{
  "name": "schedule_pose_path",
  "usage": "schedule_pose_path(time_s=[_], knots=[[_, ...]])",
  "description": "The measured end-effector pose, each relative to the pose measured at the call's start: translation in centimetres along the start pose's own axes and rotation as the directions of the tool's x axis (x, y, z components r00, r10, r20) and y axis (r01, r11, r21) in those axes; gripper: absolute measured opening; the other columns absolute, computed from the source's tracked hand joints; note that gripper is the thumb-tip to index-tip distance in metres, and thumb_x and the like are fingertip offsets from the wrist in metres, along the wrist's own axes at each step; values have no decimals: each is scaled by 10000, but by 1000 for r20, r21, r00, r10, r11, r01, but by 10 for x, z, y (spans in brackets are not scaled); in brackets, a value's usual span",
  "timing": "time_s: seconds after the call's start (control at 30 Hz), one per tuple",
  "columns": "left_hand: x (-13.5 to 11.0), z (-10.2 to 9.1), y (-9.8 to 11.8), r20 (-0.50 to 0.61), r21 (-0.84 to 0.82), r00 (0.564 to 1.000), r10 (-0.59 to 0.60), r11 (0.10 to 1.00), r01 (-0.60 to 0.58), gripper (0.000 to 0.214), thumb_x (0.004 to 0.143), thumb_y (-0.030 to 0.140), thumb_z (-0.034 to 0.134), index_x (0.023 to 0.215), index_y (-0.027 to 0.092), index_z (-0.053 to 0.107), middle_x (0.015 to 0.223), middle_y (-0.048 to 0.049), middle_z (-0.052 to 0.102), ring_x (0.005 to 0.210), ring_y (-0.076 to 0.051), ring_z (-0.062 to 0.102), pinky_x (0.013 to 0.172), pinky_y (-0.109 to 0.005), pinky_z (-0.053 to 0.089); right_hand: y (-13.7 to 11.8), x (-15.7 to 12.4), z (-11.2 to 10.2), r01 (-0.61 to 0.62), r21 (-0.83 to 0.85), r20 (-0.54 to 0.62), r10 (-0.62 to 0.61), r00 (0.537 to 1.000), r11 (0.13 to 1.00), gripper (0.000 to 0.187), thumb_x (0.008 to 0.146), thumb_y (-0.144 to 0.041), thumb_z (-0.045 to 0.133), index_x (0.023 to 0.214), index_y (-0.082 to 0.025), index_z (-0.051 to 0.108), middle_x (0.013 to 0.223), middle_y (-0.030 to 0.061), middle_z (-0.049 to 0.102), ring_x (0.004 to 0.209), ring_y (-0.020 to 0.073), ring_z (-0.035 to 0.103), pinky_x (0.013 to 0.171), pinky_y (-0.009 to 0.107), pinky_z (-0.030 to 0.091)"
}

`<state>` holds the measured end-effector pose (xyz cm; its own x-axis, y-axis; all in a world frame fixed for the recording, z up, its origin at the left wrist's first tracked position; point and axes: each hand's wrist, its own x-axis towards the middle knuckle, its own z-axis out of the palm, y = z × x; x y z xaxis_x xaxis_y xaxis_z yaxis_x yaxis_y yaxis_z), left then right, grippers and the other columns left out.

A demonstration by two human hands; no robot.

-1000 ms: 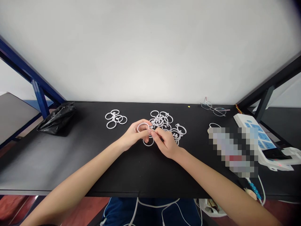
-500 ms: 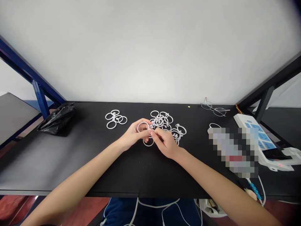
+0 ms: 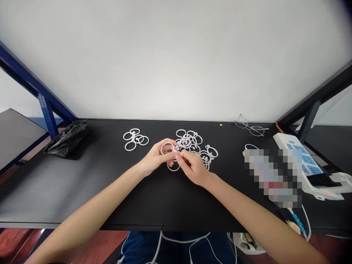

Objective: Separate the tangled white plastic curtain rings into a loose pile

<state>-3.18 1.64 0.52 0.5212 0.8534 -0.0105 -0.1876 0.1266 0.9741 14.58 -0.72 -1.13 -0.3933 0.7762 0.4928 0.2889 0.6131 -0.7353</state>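
Note:
Above the black table, my left hand [image 3: 159, 157] is closed on a thin white plastic ring [image 3: 161, 151] that looks like a curtain ring. My right hand [image 3: 193, 168] pinches with thumb and forefinger at the ring's right side, its fingertips meeting the left thumb. The fingers hide the part between them. Just below my left fingers another white ring [image 3: 173, 170] shows in part; whether it is held or lies on the table I cannot tell. Behind and right of my hands lies a tangled pile of white rings [image 3: 186, 140] with small nubs.
A small cluster of white rings [image 3: 130, 146] lies to the left. Farther left is a black plastic bag [image 3: 67, 140]. Eyeglasses [image 3: 256, 130] rest at the back right, near a white power strip [image 3: 309, 161] and a blurred-out object [image 3: 271, 178]. White cables [image 3: 185, 241] hang below the table's front edge.

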Motion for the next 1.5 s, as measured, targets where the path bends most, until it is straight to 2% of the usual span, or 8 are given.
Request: schedule_pose_path(time_s=[0.23,0.4,0.77,0.93,1.03,1.13,1.27,1.5], knots=[[0,0,0,-43,-30,999,-17,999,16,270,780,283,744,991,219,589,774,35,608,545,-62,540,549,-205,499,1,-1,0,-3,2,12,3,1000,1000,254,973,-241,451,724,-197,445,547,-75,366,446,63,343,468,216,286],[1,1,1,-165,-23,986,-5,1000,1,219,739,276,778,832,182,604,644,54,582,508,-49,528,531,-170,467,0,-1,-1,-20,-3,38,20,999,1000,240,969,-243,457,735,-193,468,546,-75,362,452,64,327,471,218,284],[11,-8,0,-497,-271,865,-66,959,-83,307,726,393,779,812,178,578,608,69,574,421,-26,449,485,-167,443,0,-2,-1,-48,1,55,47,997,999,255,975,-272,448,735,-191,480,564,-60,406,470,71,363,495,219,320],[12,-11,-1,-604,-312,789,-117,945,-100,272,726,310,793,918,190,643,1059,-27,711,631,-43,614,595,-166,489,0,-1,-1,-53,-10,56,53,997,999,257,975,-279,445,738,-189,489,572,-53,425,476,74,378,500,221,328],[12,-11,-1,-615,-331,776,-137,938,-97,214,773,224,756,960,194,655,1274,-53,646,917,-116,678,701,-185,513,0,-1,-1,-55,-11,57,55,997,998,259,976,-282,443,739,-189,490,578,-50,436,479,74,385,501,221,332],[13,-12,-2,-616,-380,769,-170,919,-101,140,795,167,730,913,168,655,1264,-76,650,1085,-172,650,819,-225,522,0,-1,-1,-62,-4,63,62,996,998,258,977,-289,442,743,-190,490,585,-48,442,483,75,389,501,221,335],[15,-16,-7,-614,-443,768,-180,884,-147,83,798,103,710,840,136,646,1127,-89,693,1112,-194,644,964,-294,508,0,-2,-1,-61,0,63,61,996,998,261,978,-291,440,742,-191,490,583,-49,434,484,76,380,499,220,332],[17,-20,-8,-590,-552,765,-259,820,-148,88,860,111,624,772,111,619,946,-109,698,1057,-198,668,953,-297,534,1,-2,-1,-66,-8,67,66,996,998,273,979,-304,436,735,-193,489,578,-49,435,482,79,377,501,225,329]])
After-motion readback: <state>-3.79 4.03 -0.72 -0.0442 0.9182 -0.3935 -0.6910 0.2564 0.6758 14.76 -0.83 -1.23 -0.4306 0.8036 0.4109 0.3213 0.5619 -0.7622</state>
